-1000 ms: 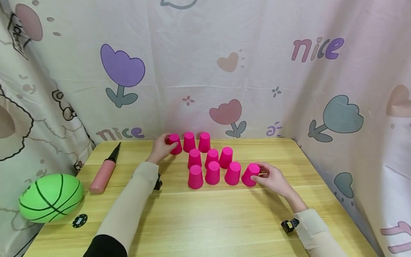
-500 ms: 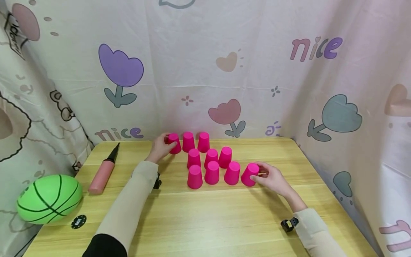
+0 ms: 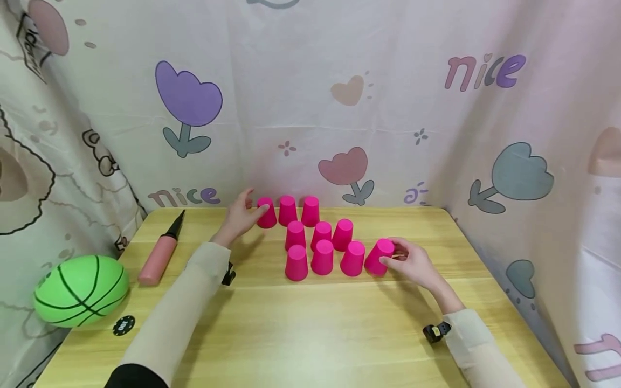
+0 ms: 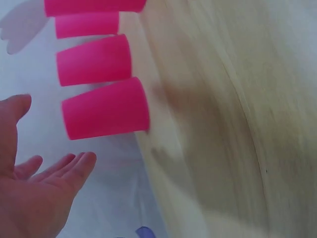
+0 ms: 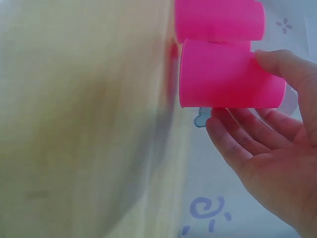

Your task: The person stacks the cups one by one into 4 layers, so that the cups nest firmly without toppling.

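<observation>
Pink cups stand upside down in three rows on the wooden table (image 3: 310,334). Beside the left cup of the back row (image 3: 266,214) is my left hand (image 3: 239,218), its thumb and fingers spread. The left wrist view shows a gap between those fingers (image 4: 79,171) and the nearest cup (image 4: 106,109). My right hand (image 3: 416,264) holds the rightmost cup of the front row (image 3: 378,257) between thumb and fingers. In the right wrist view this cup (image 5: 228,74) has the thumb on one side and the fingers on the other; its rim looks just off the table.
To the left lie a pink hand pump (image 3: 160,258) with a black nozzle, a green ball (image 3: 82,291) with black lines, and a black chip (image 3: 123,325). A patterned curtain (image 3: 271,97) hangs along the table's back edge.
My left hand has let go of the back-left cup and moved slightly left. The cup in my right hand has risen a little and tilts. The head view has shifted slightly.
</observation>
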`<state>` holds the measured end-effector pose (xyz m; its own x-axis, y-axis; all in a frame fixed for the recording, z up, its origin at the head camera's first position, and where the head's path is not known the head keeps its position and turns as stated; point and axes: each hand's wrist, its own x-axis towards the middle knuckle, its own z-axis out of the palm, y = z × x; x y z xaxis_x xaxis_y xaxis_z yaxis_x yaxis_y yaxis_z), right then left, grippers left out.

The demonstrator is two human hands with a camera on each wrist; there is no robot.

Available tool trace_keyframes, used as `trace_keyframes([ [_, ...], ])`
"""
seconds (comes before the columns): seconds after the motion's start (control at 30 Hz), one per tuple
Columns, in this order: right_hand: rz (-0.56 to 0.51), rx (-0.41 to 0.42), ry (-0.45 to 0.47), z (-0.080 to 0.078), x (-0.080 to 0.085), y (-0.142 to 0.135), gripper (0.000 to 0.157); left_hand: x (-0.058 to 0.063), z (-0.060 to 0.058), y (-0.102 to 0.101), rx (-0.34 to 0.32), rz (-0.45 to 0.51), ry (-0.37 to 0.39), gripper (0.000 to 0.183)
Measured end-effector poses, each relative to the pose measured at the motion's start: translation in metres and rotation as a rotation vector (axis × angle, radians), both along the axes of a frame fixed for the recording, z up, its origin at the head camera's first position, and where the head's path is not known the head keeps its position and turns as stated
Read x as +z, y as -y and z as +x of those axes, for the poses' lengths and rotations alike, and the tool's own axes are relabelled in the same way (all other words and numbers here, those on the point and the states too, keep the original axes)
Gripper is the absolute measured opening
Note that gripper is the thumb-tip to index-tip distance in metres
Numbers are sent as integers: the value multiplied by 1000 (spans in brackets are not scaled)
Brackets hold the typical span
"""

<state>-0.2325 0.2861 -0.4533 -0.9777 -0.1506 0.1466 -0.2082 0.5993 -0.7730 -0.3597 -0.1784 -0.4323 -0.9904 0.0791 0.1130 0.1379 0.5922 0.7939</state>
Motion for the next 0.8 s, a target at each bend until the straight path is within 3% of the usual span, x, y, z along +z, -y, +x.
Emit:
trace_keyframes([
  [0.2,5,-25,-50,-13,15,-1,50,12,20,-2,-1,26,-57,79],
  [0.4,21,-83,-62,-34,31,4,54,16,43,-9,-38,28,-86,75],
  [0.57,25,-122,-42,-54,41,10,59,16,61,-18,-84,54,-91,68],
  [0.8,-16,-110,-31,-80,53,27,60,8,87,-35,-188,46,-88,55],
])
